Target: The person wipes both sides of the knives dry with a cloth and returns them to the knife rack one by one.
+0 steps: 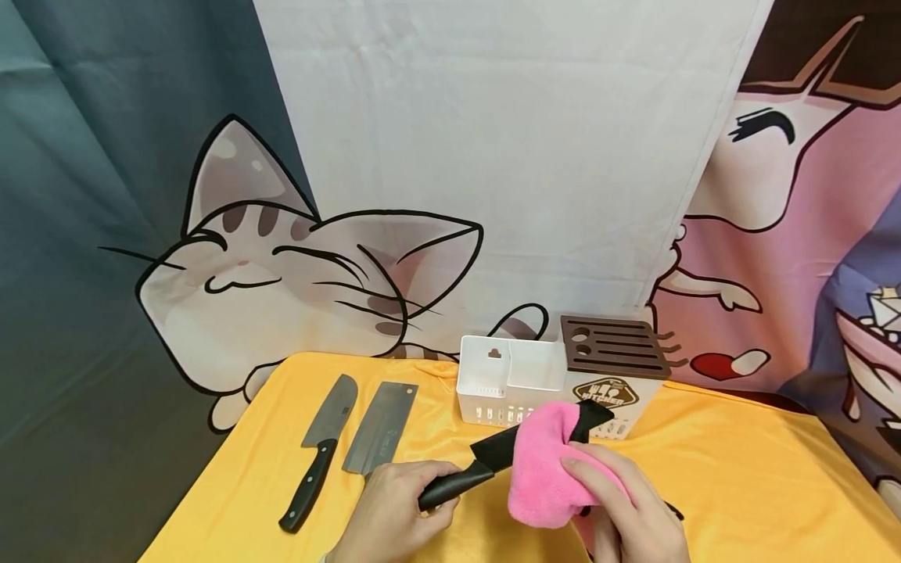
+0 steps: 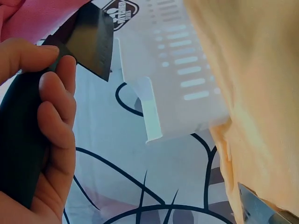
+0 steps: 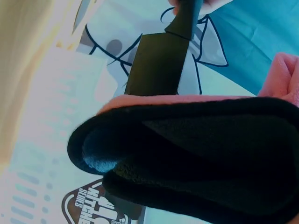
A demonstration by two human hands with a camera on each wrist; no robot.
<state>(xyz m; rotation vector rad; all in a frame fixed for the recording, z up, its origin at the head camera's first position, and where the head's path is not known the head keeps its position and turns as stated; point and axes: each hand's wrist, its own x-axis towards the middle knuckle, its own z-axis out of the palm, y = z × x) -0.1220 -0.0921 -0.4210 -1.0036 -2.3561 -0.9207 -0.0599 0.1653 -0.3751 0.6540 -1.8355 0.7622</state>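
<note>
My left hand (image 1: 397, 512) grips the black handle of a kitchen knife (image 1: 454, 486), whose dark, wide blade points up and to the right. A pink cloth (image 1: 538, 485) is folded over the middle of that blade. My right hand (image 1: 629, 508) holds the cloth, fingers on its outer side, while the blade tip sticks out past it. In the left wrist view, the fingers wrap round the handle (image 2: 21, 135). Seen from the right wrist, the folded cloth (image 3: 187, 100) hides part of the blade (image 3: 156, 63), and its near side is dark.
A black-handled knife (image 1: 324, 446) and a cleaver (image 1: 383, 426) lie at left on the yellow tablecloth (image 1: 232, 469). Behind the hands stands a white knife holder (image 1: 482, 367) with a brown slotted top (image 1: 612, 344). A printed curtain (image 1: 493, 156) hangs behind the table.
</note>
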